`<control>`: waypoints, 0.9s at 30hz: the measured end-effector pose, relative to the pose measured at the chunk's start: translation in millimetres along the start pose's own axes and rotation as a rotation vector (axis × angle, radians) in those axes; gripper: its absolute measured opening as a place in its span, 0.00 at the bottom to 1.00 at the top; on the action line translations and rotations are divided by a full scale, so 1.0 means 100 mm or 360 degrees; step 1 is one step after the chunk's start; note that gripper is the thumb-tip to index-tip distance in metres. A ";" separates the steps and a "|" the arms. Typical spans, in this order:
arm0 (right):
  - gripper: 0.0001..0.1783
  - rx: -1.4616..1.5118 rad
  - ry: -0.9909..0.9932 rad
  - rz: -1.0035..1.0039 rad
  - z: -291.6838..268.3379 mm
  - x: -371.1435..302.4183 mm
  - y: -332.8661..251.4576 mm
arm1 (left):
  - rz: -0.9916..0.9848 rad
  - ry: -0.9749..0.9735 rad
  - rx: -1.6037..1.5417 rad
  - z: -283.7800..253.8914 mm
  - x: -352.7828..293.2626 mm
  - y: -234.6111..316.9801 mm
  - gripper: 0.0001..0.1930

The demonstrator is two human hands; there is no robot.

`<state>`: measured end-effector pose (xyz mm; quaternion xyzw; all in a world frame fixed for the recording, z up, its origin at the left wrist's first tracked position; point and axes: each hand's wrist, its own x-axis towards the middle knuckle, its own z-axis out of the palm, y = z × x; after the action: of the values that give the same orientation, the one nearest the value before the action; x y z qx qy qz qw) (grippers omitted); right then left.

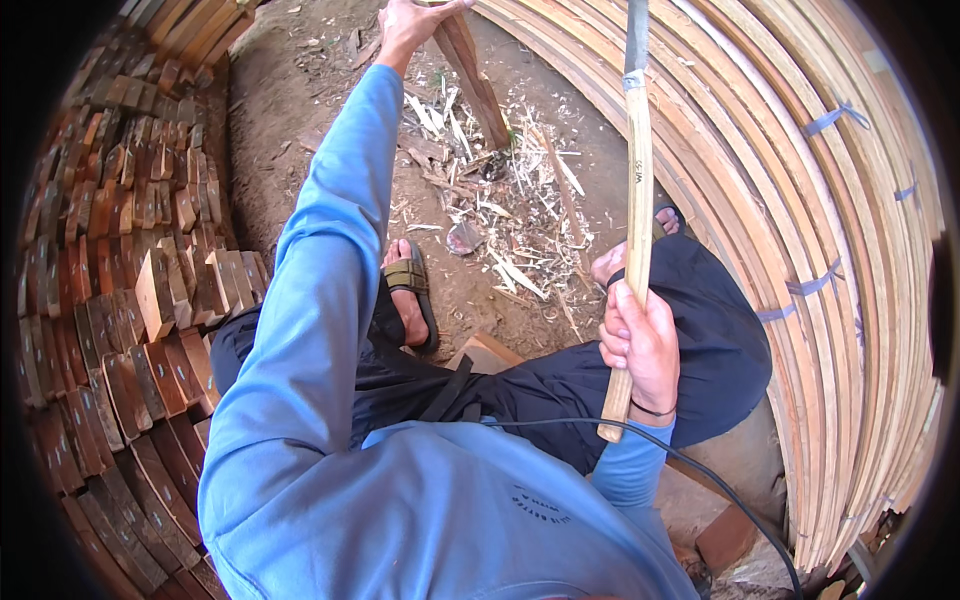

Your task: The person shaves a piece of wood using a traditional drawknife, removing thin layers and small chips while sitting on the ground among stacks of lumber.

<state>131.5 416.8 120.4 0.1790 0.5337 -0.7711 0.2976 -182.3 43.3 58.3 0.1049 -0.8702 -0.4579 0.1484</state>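
Observation:
At the top edge my left hand [412, 28] is closed on the upper end of a brown wooden stick [472, 85], its fingertips partly cut off by the picture's edge. The stick slants, its lower end down among the wood chips. My right hand [645, 345] is wrapped around the lower part of a long pale wooden handle [638, 190]. From the handle's far end runs a narrow grey metal blade [637, 35], which leaves the picture at the top. The blade is apart from the stick, to its right.
Pale wood chips [515, 215] litter the dirt ground between my sandalled feet. Stacked brown wood pieces [130, 300] rise at the left. Long bundled strips [790, 200] curve along the right, tied with blue bands. A black cable [720, 482] crosses my lap.

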 end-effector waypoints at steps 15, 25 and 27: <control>0.15 -0.0276 -0.0065 0.0155 0.09 0.07 0.13 | -0.0098 0.0753 -0.1053 -0.07 -0.65 -0.65 0.20; 0.13 -0.1640 -0.0072 -0.0498 0.38 0.40 1.04 | -0.0182 0.0991 -0.1469 -0.38 -1.59 -0.97 0.12; 0.13 -0.1672 -0.0092 -0.0490 0.41 0.39 1.12 | -0.0329 0.0984 -0.1732 -0.45 -1.67 -1.02 0.11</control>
<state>176.3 339.8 31.8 -0.0951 0.8586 -0.4401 0.2451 -5.8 4.5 -28.8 0.2252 -0.4153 -0.7952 0.3800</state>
